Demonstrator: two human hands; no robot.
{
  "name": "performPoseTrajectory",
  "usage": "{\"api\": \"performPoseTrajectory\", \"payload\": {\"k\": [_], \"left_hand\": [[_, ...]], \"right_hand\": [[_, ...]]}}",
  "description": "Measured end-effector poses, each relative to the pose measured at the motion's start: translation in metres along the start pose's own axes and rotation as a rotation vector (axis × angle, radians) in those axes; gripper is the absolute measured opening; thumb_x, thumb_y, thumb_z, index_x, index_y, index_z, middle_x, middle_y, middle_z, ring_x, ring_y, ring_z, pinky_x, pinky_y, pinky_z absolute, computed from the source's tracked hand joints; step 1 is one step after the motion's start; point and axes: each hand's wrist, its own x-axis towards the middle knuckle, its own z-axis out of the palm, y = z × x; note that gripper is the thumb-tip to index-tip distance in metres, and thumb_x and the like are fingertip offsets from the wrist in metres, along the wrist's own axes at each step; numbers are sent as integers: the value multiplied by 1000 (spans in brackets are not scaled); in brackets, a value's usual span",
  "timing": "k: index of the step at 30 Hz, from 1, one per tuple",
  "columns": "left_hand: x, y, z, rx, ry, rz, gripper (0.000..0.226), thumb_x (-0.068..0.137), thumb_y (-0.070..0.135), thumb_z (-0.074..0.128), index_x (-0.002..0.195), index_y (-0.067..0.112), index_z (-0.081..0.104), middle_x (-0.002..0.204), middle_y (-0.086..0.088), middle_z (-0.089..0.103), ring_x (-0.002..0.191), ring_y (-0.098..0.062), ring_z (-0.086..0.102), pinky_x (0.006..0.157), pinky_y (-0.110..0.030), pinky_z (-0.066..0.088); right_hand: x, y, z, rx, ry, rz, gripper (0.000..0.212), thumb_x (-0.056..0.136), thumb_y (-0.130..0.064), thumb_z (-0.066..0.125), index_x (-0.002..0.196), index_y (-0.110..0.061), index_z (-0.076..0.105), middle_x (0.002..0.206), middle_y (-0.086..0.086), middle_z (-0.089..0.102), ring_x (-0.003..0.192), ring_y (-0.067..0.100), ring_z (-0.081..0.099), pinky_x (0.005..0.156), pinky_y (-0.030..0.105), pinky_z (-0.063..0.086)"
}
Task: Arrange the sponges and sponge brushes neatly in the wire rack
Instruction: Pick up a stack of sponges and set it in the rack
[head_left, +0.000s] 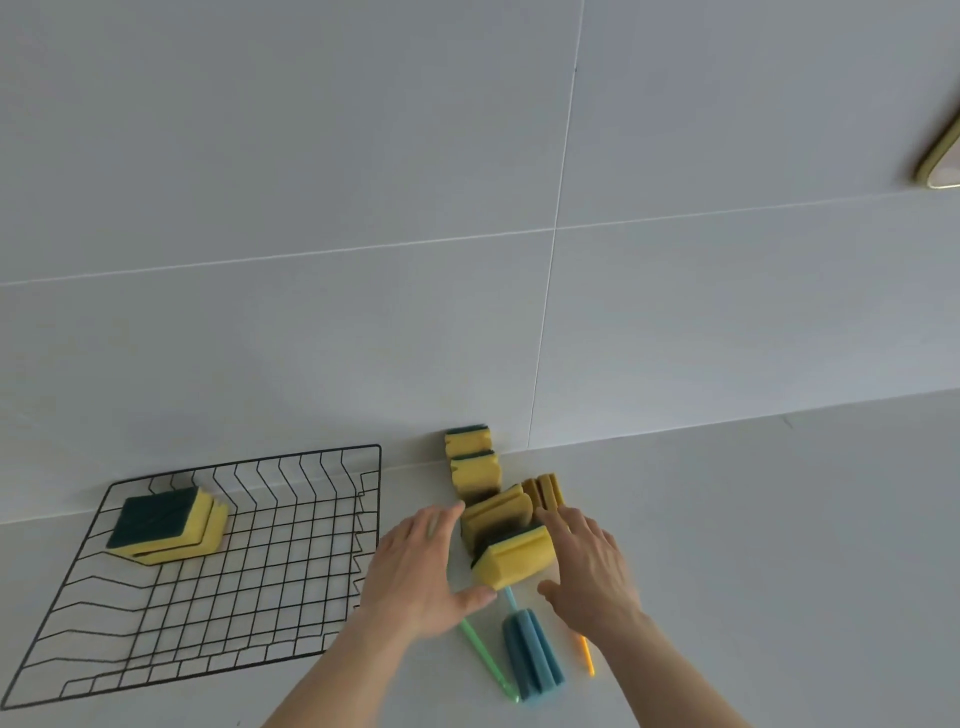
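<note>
A black wire rack (270, 597) lies on the pale counter at the left, with a short stack of yellow-and-green sponges (166, 525) in its far left corner. Right of the rack, several more yellow sponges stand in a loose row from the wall; the nearest sponge (517, 558) sits between my hands. My left hand (421, 566) is spread at its left side and my right hand (587, 561) at its right, fingers apart, neither clearly gripping. A blue sponge brush (532, 657), a green handle (485, 657) and an orange handle (587, 654) lie closer to me.
A grey tiled wall (467, 208) rises directly behind the counter. Two upright sponges (470, 457) lean against it. A rounded object with a gold rim (940, 156) shows at the right edge.
</note>
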Motion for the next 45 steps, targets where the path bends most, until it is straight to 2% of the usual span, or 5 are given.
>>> {"api": "performPoseTrajectory", "payload": {"k": [9, 17, 25, 34, 45], "left_hand": [[37, 20, 20, -86, -73, -33, 132, 54, 84, 68, 154, 29, 1, 153, 3, 31, 138, -19, 33, 113, -39, 30], [38, 25, 28, -177, -12, -32, 95, 62, 64, 76, 138, 27, 32, 120, 7, 33, 109, -14, 49, 92, -30, 45], [17, 10, -9, -236, 96, 102, 92, 57, 55, 76, 136, 36, 32, 121, 17, 29, 101, -7, 47, 79, -24, 45], [-18, -13, -51, 44, 157, 347, 101, 59, 37, 85, 144, 33, 31, 131, 12, 31, 108, -12, 47, 94, -25, 43], [-76, -55, -80, 340, 287, 582, 93, 58, 24, 85, 139, 23, 40, 132, -1, 43, 124, -22, 45, 111, -32, 33]], "right_hand": [[31, 6, 14, 23, 13, -17, 75, 87, -29, 73, 148, -33, 28, 126, -7, 56, 111, 19, 51, 96, 31, 42], [32, 13, 19, 75, 61, -69, 81, 84, -36, 76, 149, -32, 28, 132, -9, 54, 109, 18, 51, 95, 31, 43], [18, 6, -4, 300, 119, -88, 104, 65, -54, 85, 149, -33, 28, 128, -11, 50, 114, 15, 49, 97, 31, 40], [16, -26, -30, 681, -147, -64, 137, 46, -51, 97, 152, -47, 11, 145, -13, 36, 128, 9, 42, 100, 27, 38], [2, -100, -49, 364, -237, -218, 101, 50, -37, 94, 136, -36, 41, 122, -11, 48, 112, 12, 47, 98, 33, 44]]}}
